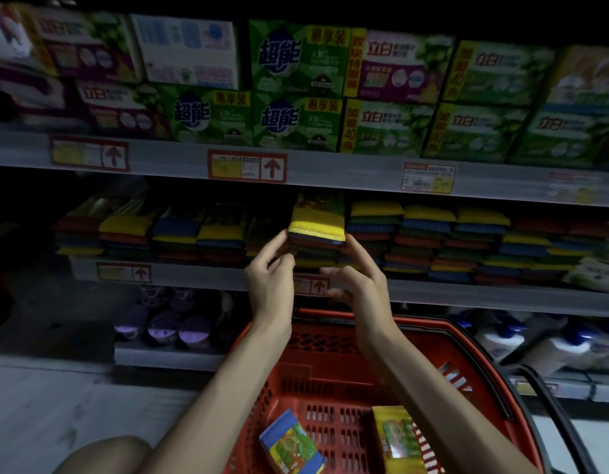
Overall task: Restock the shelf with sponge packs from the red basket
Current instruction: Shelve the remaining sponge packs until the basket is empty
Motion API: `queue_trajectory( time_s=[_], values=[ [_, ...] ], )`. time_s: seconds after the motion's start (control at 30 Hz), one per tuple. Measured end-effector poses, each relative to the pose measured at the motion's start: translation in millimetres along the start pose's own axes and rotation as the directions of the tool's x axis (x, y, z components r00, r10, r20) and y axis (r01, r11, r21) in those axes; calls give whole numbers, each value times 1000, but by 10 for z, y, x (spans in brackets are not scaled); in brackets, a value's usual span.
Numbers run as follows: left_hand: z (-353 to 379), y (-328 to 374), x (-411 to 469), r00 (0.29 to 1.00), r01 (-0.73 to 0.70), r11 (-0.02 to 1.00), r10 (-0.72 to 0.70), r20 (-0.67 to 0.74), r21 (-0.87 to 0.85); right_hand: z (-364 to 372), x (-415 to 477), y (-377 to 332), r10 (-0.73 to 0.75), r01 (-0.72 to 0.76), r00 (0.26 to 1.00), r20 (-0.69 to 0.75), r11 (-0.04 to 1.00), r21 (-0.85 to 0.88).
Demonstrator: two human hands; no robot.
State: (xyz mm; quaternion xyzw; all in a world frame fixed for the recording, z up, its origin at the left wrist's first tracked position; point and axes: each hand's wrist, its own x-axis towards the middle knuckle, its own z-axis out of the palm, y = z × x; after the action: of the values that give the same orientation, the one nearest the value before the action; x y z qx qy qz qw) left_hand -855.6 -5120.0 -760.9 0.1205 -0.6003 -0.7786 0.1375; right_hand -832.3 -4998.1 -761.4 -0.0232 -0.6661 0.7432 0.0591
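Note:
A sponge pack (317, 224) with a yellow top layer sits on a stack at the middle shelf (193, 275), among rows of coloured sponge packs. My left hand (269, 268) holds its left side with the fingertips. My right hand (357, 273) touches its right side, fingers curved around the stack's edge. Below my arms stands the red basket (330, 357). Two sponge packs lie in it: a blue-edged one (291, 444) and a yellow one (397, 439).
The upper shelf (330, 169) carries green and purple soap boxes with price tags along its edge. Purple-lidded containers (166, 328) fill the lower shelf on the left, white bottles (542, 340) on the right. My knee (101, 455) shows at bottom left.

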Motion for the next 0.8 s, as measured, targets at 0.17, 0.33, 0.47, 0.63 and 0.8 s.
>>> queue_trajectory(
  time_s=[0.17, 0.33, 0.47, 0.63, 0.8],
  values=[
    [69, -26, 39, 1000, -2, 999, 2, 11, 52, -34, 76, -65, 57, -57, 998, -31, 998, -15],
    [114, -39, 84, 1000, 17, 994, -15, -14, 108, -19, 120, -96, 69, -70, 997, -46, 997, -13],
    [150, -16, 87, 999, 26, 991, -22, -35, 133, -4, 118, -101, 69, -70, 996, -48, 997, -22],
    [176, -15, 122, 999, 41, 990, -35, -41, 135, 21, 117, -90, 30, -37, 998, -55, 992, -121],
    [194, 9, 150, 998, 45, 992, -40, -45, 116, 47, 127, -54, -13, -12, 996, -88, 959, -283]
  ],
)
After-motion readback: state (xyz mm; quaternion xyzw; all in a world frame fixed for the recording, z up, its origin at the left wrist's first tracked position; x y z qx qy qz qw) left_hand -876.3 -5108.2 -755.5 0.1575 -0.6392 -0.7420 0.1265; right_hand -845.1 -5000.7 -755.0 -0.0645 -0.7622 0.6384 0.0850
